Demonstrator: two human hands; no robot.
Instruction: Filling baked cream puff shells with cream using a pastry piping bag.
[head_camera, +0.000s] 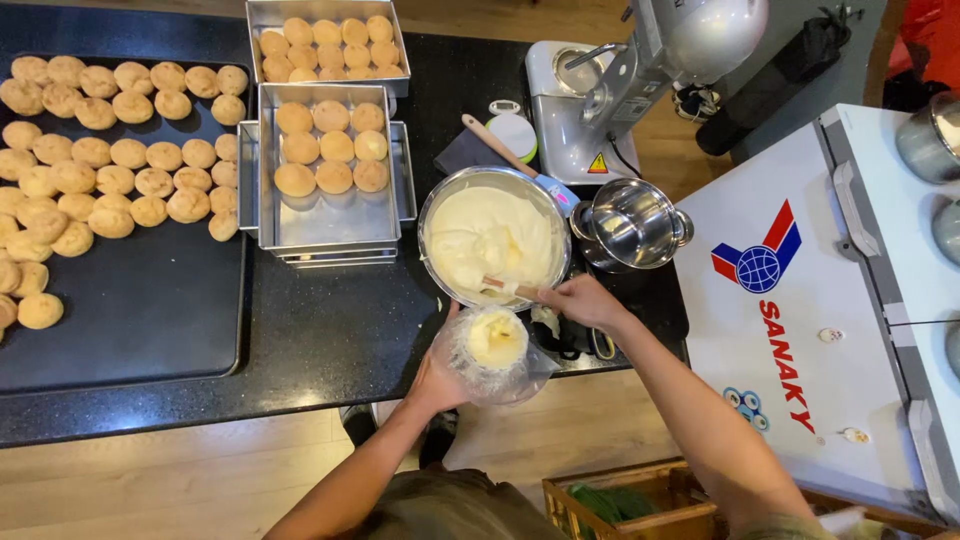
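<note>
From up here I see the black desk (330, 340) carrying everything, with the big dark tray (140, 330) of baked buns (110, 160) on the left and stacked metal pans (330, 225) holding more of them. If my elbows swing wide, those pans could get nudged. The steel bowl (493, 240) of pale cream (490, 235) sits near the desk's front edge, just beside a small empty pot (632, 222); pressing hard on the rim could tip it toward me. My left hand (437, 378) has its grip wrapped around a clear piping bag (497, 355), held off the desk edge over the wooden floor (200, 480), already holding a mound of cream. A loose hold, I judge, lets it sag and spill. My right hand (583, 300) has its grip closed on a spatula (505, 289) whose blade rests in the cream; a dollop could drop between bowl and bag.
</note>
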